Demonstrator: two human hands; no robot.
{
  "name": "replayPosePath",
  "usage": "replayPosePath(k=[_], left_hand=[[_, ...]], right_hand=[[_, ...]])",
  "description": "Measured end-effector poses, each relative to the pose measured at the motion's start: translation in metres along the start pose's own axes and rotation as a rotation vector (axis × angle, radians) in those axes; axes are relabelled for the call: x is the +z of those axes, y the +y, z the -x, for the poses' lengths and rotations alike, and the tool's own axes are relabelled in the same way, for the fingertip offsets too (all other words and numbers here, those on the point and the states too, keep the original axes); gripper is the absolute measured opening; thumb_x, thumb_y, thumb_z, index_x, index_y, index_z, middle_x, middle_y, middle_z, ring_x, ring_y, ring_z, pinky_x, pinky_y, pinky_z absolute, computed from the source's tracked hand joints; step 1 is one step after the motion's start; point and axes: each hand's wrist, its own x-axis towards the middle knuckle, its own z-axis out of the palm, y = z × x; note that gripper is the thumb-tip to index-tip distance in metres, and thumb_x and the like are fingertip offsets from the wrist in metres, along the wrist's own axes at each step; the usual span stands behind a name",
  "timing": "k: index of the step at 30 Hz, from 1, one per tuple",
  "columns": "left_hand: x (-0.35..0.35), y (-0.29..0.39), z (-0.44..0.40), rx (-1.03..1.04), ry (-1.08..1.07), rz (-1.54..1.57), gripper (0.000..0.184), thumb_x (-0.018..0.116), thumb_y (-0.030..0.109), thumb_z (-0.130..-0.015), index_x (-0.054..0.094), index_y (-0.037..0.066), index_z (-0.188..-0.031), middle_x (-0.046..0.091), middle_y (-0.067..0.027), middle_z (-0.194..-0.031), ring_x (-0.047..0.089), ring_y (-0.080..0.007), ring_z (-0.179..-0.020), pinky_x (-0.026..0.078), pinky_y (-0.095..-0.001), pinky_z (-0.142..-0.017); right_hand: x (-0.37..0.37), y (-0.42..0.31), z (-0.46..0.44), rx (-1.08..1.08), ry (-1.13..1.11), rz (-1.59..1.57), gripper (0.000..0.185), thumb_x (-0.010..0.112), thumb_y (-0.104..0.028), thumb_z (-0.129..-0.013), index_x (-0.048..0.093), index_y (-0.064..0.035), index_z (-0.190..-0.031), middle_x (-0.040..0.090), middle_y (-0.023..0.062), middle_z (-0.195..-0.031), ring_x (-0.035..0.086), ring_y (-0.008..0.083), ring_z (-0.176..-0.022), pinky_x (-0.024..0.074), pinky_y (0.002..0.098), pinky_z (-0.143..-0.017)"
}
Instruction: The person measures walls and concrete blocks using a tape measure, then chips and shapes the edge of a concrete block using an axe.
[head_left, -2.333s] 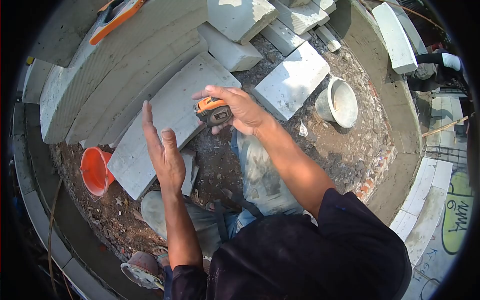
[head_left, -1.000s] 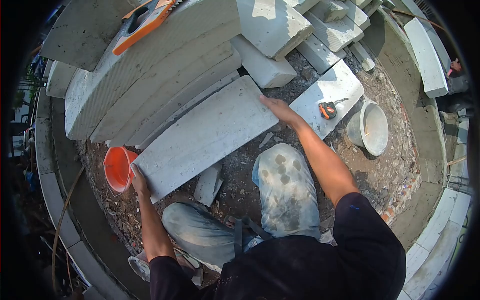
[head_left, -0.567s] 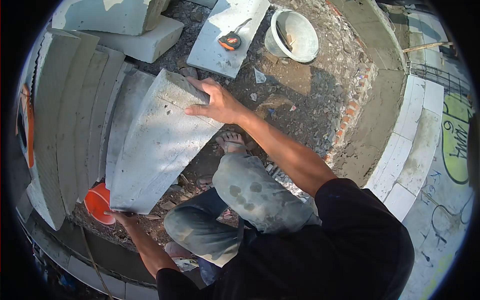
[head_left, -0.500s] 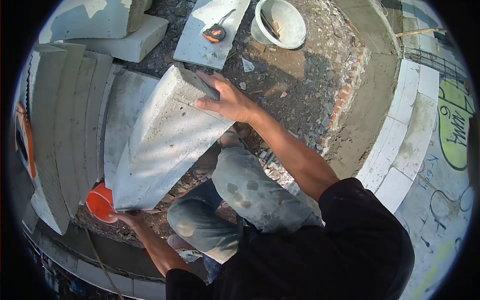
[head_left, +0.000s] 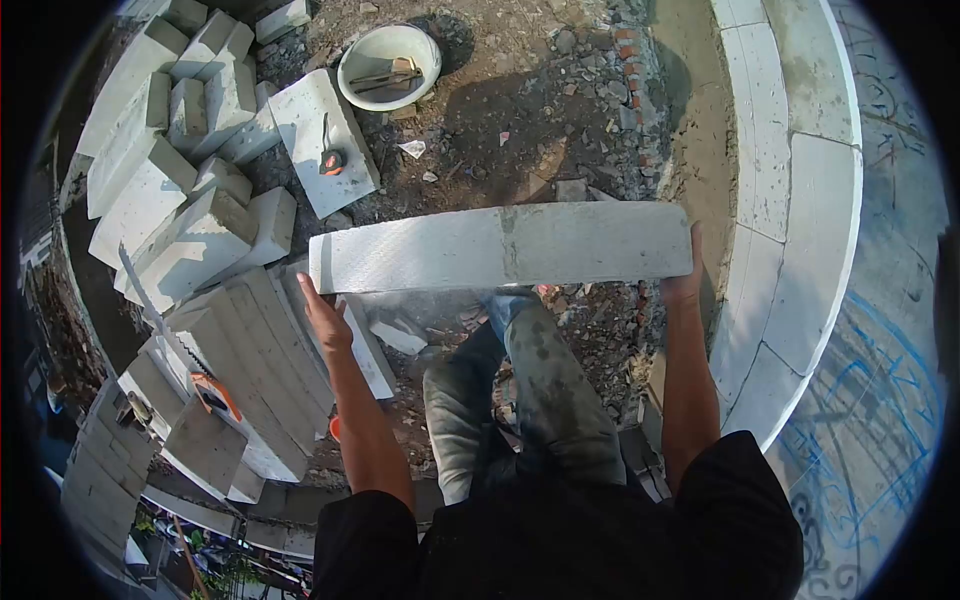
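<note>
Long block: a pale grey, rectangular masonry block (head_left: pixel 420 250) lies crosswise between the two hands, beyond the knees, and looks held up off the ground; a darker, rough band crosses its face near the middle.
Left hand: at the block's left end, the left hand (head_left: pixel 326 322) has its fingers against the near corner, thumb spread apart from them by the near edge; how hard it presses, I cannot tell.
Right hand: the right hand (head_left: pixel 684 280) clasps the opposite end, fingers straight up along the end face, thumb low at the near corner.
Handling: the block is probably weighty for its length, stiff, and crumbly at its corners; its dusty face may slide under bare skin.
Best hold: both ends, palms low and fingers partly beneath, rather than the banded middle, which could be a weak spot.
Tape measure: a black-and-orange tape measure (head_left: pixel 332 161) rests on a flat, pale slab (head_left: pixel 312 105), far and left of the long block.
Bucket: a whitish round bucket (head_left: pixel 385 44) with sticks inside stands just beyond the slab.
Saw: an orange-and-black-handled saw (head_left: pixel 222 394) lies on upright grey blocks (head_left: pixel 262 345), left of the left hand.
Right side: a curved row of pale blocks (head_left: pixel 757 240) borders the rubble ground (head_left: pixel 500 150).
</note>
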Motion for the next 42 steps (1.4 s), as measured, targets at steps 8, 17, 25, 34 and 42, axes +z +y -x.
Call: replayPosePath(k=[8, 17, 25, 34, 42], left_hand=[[0.237, 0.021, -0.026, 0.16, -0.391, -0.324, 0.085, 0.064, 0.07, -0.085, 0.057, 0.002, -0.136, 0.063, -0.0092, -0.129, 0.056, -0.0234, -0.12, 0.042, -0.0435, -0.103], [0.418, -0.058, -0.119, 0.288, -0.713, -0.552, 0.095, 0.066, 0.076, -0.08, 0.054, 0.002, -0.138, 0.057, -0.0094, -0.133, 0.055, -0.023, -0.118, 0.045, -0.0379, -0.099], [0.458, -0.088, -0.213, 0.328, -0.805, -0.798, 0.109, 0.045, 0.085, -0.086, 0.041, -0.003, -0.149, 0.042, -0.014, -0.154, 0.038, -0.0258, -0.14, 0.03, -0.0447, -0.115], [0.479, -0.272, 0.084, 2.167, -1.634, -1.451, 0.121, 0.089, 0.05, -0.063, 0.026, 0.007, -0.157, 0.032, -0.0255, -0.156, 0.031, -0.0424, -0.145, 0.027, -0.0526, -0.119], [0.49, -0.288, 0.076, 1.939, -1.756, -1.67, 0.112, 0.091, 0.034, -0.058, 0.034, 0.005, -0.151, 0.051, -0.0184, -0.129, 0.05, -0.0378, -0.121, 0.039, -0.0517, -0.104]], right_hand=[[-0.137, 0.066, -0.025, -0.077, 0.412, -0.441, 0.058, 0.048, -0.058, -0.101, 0.065, -0.0064, -0.121, 0.07, 0.0076, -0.114, 0.066, 0.0242, -0.106, 0.0506, 0.0388, -0.096], [-0.232, 0.233, -0.099, -0.22, 0.65, -0.687, 0.058, 0.055, -0.055, -0.098, 0.066, -0.0042, -0.124, 0.071, 0.0085, -0.116, 0.066, 0.0232, -0.104, 0.0512, 0.0383, -0.093], [-0.238, 0.364, -0.153, -0.306, 0.848, -0.784, 0.057, 0.062, -0.049, -0.097, 0.07, 0.0025, -0.119, 0.073, 0.0127, -0.114, 0.068, 0.0207, -0.1, 0.0522, 0.0347, -0.091], [-0.233, 0.395, -0.144, -0.457, 0.905, -0.791, 0.054, 0.052, -0.047, -0.102, 0.07, 0.0029, -0.113, 0.072, 0.0135, -0.11, 0.065, 0.0206, -0.104, 0.0481, 0.0346, -0.097], [-0.132, 0.472, -0.107, -0.223, 1.021, 0.889, 0.038, 0.061, -0.008, -0.078, 0.056, -0.0041, -0.116, 0.054, 0.0155, -0.129, 0.051, 0.0345, -0.123, 0.0381, 0.0472, -0.11]])
